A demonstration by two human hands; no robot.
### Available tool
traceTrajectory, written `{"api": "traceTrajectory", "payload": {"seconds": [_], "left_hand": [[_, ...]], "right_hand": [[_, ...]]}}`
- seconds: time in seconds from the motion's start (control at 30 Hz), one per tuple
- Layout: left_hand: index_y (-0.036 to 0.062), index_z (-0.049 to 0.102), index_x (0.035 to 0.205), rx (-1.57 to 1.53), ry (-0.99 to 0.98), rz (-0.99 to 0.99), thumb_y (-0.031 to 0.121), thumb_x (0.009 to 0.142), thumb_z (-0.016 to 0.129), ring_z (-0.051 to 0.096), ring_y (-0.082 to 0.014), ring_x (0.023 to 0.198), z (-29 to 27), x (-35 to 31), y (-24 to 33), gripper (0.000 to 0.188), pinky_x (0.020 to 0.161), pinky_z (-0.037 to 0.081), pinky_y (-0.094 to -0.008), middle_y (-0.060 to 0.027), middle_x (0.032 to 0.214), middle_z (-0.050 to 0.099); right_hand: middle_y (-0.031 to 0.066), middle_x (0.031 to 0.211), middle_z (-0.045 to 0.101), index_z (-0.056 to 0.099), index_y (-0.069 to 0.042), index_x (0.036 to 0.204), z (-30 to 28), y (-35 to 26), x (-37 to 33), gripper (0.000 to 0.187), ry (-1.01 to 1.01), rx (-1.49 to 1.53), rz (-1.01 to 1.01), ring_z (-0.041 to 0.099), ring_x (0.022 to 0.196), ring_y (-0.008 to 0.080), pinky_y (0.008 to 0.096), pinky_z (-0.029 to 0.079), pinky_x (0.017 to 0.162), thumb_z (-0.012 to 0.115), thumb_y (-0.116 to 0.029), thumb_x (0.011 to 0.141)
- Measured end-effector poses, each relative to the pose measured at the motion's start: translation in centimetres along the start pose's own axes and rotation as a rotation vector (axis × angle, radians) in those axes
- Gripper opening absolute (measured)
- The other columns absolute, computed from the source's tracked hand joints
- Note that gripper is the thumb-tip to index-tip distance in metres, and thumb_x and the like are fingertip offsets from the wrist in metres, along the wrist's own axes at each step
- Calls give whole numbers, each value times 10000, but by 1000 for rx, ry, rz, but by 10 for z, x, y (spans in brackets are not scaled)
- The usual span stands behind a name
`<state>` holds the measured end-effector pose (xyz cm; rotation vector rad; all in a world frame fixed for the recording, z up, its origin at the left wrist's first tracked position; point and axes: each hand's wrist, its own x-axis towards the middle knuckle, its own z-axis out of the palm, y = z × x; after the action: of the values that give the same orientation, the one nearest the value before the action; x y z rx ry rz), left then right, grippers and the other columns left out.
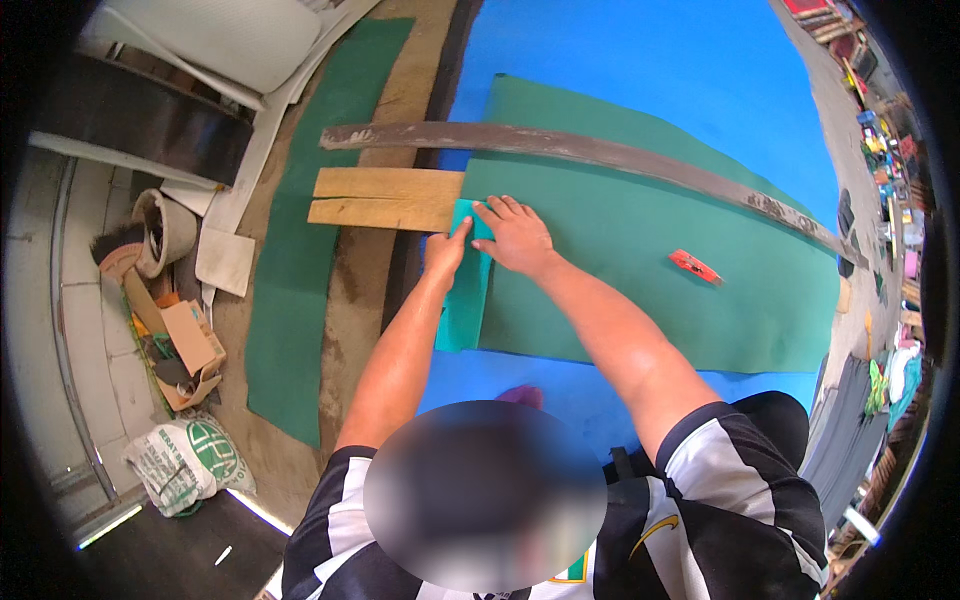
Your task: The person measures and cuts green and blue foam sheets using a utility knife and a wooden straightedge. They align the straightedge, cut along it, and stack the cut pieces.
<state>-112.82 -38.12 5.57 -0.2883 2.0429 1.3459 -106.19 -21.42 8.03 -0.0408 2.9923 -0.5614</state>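
green sheet [620,220], turquoise strip [462,310], red-orange cutter [694,267]

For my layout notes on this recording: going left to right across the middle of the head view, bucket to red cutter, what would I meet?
Bucket → pale square panel → dark green strip → left hand → right hand → red cutter.

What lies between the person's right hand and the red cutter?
Just bare green sheet: the head view shows no other thing between the right hand and the red cutter.
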Motion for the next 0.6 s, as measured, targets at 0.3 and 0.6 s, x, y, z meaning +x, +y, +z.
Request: {"api": "traceTrajectory", "payload": {"seconds": [0.3, 0.6], "left_hand": [[-78, 685, 1254, 126, 154, 68, 564, 952, 709, 661, -269, 1051, 1, 8, -15, 710, 936, 492, -442, -195, 1173, 726], [-63, 606, 1384, 150, 147, -52, 572, 974, 681, 589, -259, 1162, 10, 2, 1, 760, 1023, 440, -452, -181, 1303, 658]], "right_hand": [[120, 1463, 547, 548, -177, 1487, 6, 79, -99, 586, 335, -197, 487, 523, 1295, 345, 555, 441, 1044, 611, -484, 993], [178, 1258, 628, 506, -237, 1455, -37, 179, -179, 544, 629, 358, 1518, 649, 1121, 410, 573, 519, 878, 475, -585, 1037]]}}
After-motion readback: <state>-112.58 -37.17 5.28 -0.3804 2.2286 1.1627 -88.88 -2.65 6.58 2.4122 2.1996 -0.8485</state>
